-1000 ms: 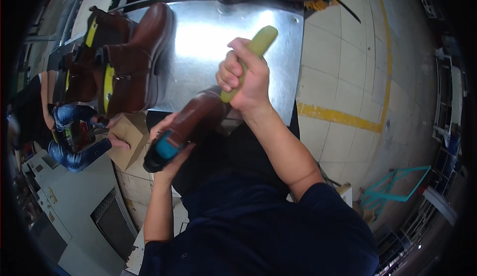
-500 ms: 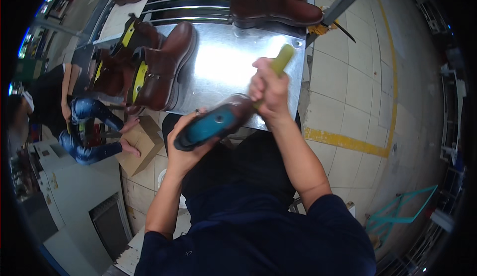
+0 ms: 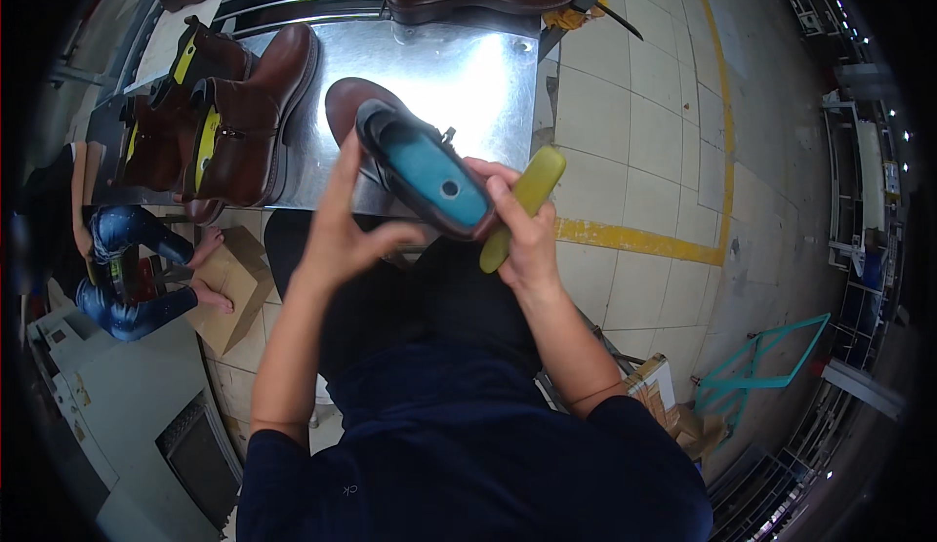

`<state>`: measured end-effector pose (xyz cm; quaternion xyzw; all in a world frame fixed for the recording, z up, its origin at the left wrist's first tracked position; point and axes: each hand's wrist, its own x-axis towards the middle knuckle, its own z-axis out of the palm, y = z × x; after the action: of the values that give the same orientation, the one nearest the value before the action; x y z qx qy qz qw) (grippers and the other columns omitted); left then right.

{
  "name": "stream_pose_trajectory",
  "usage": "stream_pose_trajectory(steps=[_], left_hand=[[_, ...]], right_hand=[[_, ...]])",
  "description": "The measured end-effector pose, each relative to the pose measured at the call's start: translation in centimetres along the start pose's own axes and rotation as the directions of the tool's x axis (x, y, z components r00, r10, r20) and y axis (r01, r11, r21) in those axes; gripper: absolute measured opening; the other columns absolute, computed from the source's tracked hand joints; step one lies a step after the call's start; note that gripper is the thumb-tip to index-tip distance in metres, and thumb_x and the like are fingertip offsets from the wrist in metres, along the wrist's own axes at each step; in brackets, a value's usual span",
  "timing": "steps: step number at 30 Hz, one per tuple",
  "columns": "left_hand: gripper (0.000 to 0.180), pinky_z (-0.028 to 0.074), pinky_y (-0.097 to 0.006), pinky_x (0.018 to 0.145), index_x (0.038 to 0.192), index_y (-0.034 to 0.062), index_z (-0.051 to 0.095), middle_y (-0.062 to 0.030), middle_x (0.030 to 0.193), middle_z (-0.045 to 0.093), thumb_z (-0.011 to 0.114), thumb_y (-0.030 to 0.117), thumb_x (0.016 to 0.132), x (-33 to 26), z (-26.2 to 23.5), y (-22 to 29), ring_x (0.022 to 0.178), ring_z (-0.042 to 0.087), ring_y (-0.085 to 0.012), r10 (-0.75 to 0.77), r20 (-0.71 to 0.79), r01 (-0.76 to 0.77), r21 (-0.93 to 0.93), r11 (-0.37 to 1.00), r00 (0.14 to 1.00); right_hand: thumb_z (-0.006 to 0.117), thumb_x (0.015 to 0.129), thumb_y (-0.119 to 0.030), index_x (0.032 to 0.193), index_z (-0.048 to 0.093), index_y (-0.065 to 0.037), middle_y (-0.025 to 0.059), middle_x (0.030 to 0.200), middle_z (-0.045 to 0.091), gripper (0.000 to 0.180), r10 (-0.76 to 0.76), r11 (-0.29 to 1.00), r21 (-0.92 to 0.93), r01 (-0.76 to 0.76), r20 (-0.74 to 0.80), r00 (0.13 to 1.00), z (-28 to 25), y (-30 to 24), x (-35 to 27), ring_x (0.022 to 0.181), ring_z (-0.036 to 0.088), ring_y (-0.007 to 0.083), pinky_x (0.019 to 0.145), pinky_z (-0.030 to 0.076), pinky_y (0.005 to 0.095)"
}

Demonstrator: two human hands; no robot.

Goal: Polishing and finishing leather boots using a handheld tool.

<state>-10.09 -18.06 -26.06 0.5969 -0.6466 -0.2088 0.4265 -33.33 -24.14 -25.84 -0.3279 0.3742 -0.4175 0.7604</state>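
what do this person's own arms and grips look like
The left grip and right grip are bare human hands, without visible gloves. Both forearms are bare, with no watch showing. Dark navy short fabric sleeves end near the elbows; the matching shirt front carries a small pale marking.

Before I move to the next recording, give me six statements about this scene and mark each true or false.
1. The right hand grips a yellow-green bar. True.
2. The left hand is clenched in a fist. False: it is open, thumb apart from the fingers.
3. The boot at the hands has a red insole. False: it is blue.
4. The boots on the left of the metal table show yellow strips. True.
5. A co-worker's feet rest on a cardboard box. True.
6. The teal frame is on the wearer's left. False: it is on the right.
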Motion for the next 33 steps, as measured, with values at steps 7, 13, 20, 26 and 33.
stream_pose_trajectory(steps=[7,13,20,26,33], left_hand=[[0.086,0.042,-0.041,0.112,0.147,0.0014,0.039,-0.0151,0.142,0.054,0.085,0.032,0.081,-10.9,3.8,3.7,0.129,0.055,-0.0272,-0.350,-0.081,0.233,-0.605,0.761,0.933],[0.048,0.045,-0.039,0.106,0.136,0.0012,0.051,-0.0126,0.130,0.060,0.066,0.014,0.093,-13.6,1.7,2.8,0.119,0.059,-0.0237,-0.722,-0.314,0.130,-0.864,0.487,0.616],[0.053,0.045,-0.040,0.108,0.140,0.0043,0.048,-0.0124,0.133,0.058,0.070,0.014,0.093,-15.3,1.4,0.7,0.122,0.058,-0.0243,-0.798,-0.243,0.048,-0.946,0.322,0.552],[0.059,0.043,-0.041,0.111,0.143,0.0042,0.045,-0.0120,0.134,0.057,0.072,0.013,0.091,-16.2,0.9,0.0,0.125,0.056,-0.0243,-0.776,-0.220,0.094,-0.937,0.338,0.591],[0.065,0.042,-0.038,0.112,0.137,0.0010,0.057,-0.0126,0.136,0.061,0.087,0.011,0.080,-17.9,0.2,-1.0,0.127,0.056,-0.0239,-0.664,-0.128,0.366,-0.750,0.551,0.737]], right_hand=[[0.073,0.092,-0.016,0.116,0.071,0.000,0.0152,0.140,0.063,0.029,-0.261,0.711,-0.573,0.407,0.323,0.910,3.3,1.7,-5.1,0.135,0.052,0.0343,0.114,0.038,0.0438],[0.063,0.100,-0.014,0.121,0.067,0.005,0.0193,0.121,0.069,0.029,0.085,0.959,-0.283,0.007,0.312,0.946,3.1,2.3,-3.6,0.107,0.069,0.0236,0.086,0.060,0.0366],[0.066,0.097,-0.014,0.136,0.053,0.008,0.0238,0.127,0.066,0.046,-0.075,0.979,-0.177,0.098,0.135,0.988,4.8,2.1,5.3,0.109,0.068,0.0272,0.091,0.059,0.0382],[0.068,0.096,-0.021,0.144,0.048,0.005,0.0230,0.135,0.061,0.058,-0.066,0.989,-0.113,0.091,0.209,0.976,6.7,2.0,9.4,0.120,0.063,0.0279,0.102,0.054,0.0391],[0.065,0.099,-0.030,0.144,0.051,-0.002,0.0186,0.144,0.057,0.055,0.109,0.920,0.299,-0.252,0.422,0.900,5.8,3.0,10.8,0.132,0.055,0.0284,0.113,0.044,0.0434]])
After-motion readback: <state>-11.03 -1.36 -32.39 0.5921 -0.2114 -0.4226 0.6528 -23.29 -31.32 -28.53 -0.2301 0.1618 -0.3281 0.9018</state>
